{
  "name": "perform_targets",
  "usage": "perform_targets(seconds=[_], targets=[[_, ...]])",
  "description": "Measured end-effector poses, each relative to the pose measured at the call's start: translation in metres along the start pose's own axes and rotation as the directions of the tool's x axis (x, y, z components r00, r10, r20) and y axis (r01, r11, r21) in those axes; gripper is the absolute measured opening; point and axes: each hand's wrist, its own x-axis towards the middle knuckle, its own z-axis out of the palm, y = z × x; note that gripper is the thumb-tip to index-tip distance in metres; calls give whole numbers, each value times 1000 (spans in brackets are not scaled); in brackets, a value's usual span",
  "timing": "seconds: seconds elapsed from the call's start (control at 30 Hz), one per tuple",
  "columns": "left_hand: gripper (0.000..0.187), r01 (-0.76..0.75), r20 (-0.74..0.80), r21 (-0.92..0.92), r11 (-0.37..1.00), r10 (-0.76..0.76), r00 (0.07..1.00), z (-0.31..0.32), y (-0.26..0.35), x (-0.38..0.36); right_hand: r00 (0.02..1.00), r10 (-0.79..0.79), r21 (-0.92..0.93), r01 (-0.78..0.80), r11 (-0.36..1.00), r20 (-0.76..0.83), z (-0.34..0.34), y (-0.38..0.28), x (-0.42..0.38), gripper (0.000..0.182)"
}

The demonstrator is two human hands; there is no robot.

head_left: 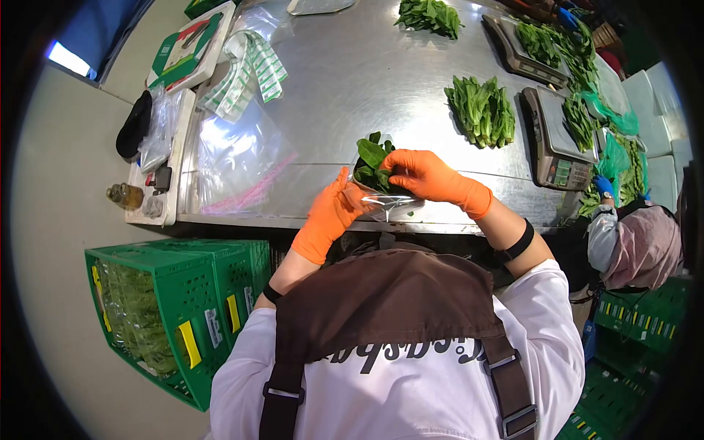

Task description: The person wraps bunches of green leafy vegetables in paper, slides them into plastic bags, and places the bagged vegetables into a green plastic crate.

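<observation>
- leafy greens bunch point(372, 163) sits at the near edge of the steel table point(352, 81), stems down inside the mouth of a clear plastic bag point(387, 203)
- right hand point(433, 178), orange glove, clamped over the top of the bunch, fingers curled onto the leaves
- left hand point(331, 213), orange glove, pinching the left side of the bag opening; bag hangs just over the table edge
- both hands touching the bag/greens, close together
- stack of flat clear bags point(238, 158) with pink zip strips lies on the table to the left, near but apart from the hands
- green-and-white label strips point(249, 70) further back left
- loose pile of greens point(482, 110) mid-table to the right, beside a scale point(557, 139); a second scale point(513, 48) behind it
- another small pile of greens point(430, 16) at the far edge
- green crate point(176, 315) with bagged greens on the floor, lower left
- another person point(634, 246) at the right edge, blue-gloved hand near more greens
</observation>
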Motion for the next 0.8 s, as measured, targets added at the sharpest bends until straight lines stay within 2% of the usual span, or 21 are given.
perform_targets(seconds=[0.03,0.07,0.13,0.17,0.23,0.3,0.43,0.5,0.6,0.7,0.77,0.8], targets=[[48,2,2,2,1000,-2,1000,1,0,0,997,-74,-63,72,995,-23,1,-3,1,20],[48,-14,-21,6,1000,14,1000,1,0,0,997,-74,-64,72,995,-27,1,-4,2,20],[48,-29,-43,10,1000,29,999,5,1,-1,997,-63,-309,44,950,-51,0,-5,5,19],[49,-24,-61,48,999,27,998,10,2,-4,997,-64,-310,45,950,-52,2,-6,5,19],[50,-19,-83,84,996,26,996,9,3,-3,987,-95,-490,20,871,-129,7,-9,6,14],[51,5,-2,80,997,-4,1000,0,4,0,978,-121,-487,23,873,-171,15,1,9,13],[53,-9,-2,88,996,9,1000,4,2,-1,972,-92,-496,-28,868,-215,15,-2,11,14],[49,-37,-188,140,989,63,980,20,2,-6,970,-82,-491,-42,870,-228,14,-4,11,14],[49,-35,-129,96,995,47,991,15,0,-2,962,-98,-507,-46,861,-253,19,-3,12,13],[50,-41,-152,84,996,54,987,20,-1,-2,950,-138,-516,-27,856,-280,23,-1,14,14],[50,-22,-132,91,996,34,991,11,1,1,960,-41,-388,-73,919,-278,20,-1,14,14],[51,-4,-111,96,995,15,994,8,1,3,953,-4,-215,-64,974,-302,15,-5,12,15]])
